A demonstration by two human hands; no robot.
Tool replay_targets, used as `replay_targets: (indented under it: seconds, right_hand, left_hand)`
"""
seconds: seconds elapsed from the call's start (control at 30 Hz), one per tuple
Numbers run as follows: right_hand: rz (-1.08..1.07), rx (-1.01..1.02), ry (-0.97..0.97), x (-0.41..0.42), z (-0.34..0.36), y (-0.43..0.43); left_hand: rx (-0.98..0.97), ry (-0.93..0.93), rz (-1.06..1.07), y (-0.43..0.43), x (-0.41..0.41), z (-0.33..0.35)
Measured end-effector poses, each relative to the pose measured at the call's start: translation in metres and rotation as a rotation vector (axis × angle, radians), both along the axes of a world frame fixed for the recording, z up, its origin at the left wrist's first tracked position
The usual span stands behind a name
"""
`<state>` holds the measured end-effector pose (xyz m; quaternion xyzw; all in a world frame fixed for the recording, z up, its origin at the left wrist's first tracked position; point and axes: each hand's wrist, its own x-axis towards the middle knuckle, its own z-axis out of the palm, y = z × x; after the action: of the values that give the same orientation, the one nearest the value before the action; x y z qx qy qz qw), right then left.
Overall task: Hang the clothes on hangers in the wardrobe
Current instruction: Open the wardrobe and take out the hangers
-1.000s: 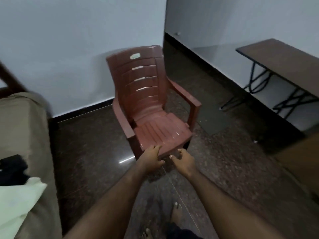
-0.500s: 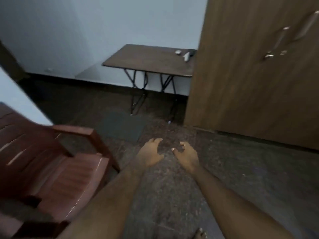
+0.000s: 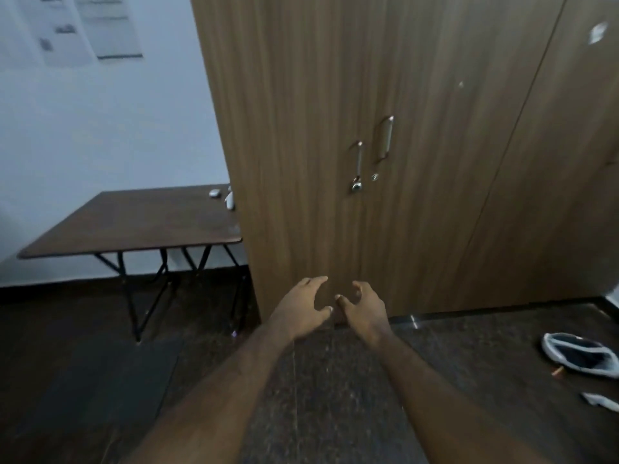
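Now both hands are out in front of the person, low down and close together, right before the wardrobe. The left hand has its fingers spread and bent a little, like a soft claw, and it holds nothing. The right hand looks the same, with loose, half-bent fingers, and it holds nothing too. The two thumbs are very near each other, but I cannot tell if they touch. The wardrobe is tall and brown, and its two doors are shut, so nothing inside can be seen. Two shiny handles sit side by side where the doors meet, the left handle a bit lower than the right handle. A small lock or key hangs just under the left one. The handles are up above the hands, well apart from them. No clothes and no hangers show anywhere in this view; they may be inside the wardrobe or out of sight. I think the hands are empty and ready because the doors must be pulled open first, and that needs free fingers. A brown table stands beside the wardrobe on the left, with small white things near its far corner. A white shoe lies on the dark floor to the right.
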<state>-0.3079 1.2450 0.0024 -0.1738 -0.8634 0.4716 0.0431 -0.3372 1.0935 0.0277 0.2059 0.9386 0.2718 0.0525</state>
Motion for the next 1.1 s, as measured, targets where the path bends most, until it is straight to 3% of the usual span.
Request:
replay_targets:
  seconds: [0.33, 0.77, 1.1]
  right_hand:
    - [-0.057, 0.041, 0.195, -0.137, 0.074, 0.072]
    - [-0.163, 0.066, 0.235, -0.327, 0.116, 0.127]
    - [-0.175, 0.07, 0.227, -0.399, 0.126, 0.195]
  left_hand:
    - [0.139, 0.231, -0.099, 0.085, -0.147, 0.065]
    - [0.302, 0.198, -0.187, 0.159, -0.363, 0.087]
    - [0.301, 0.21, -0.209, 0.221, -0.431, 0.099]
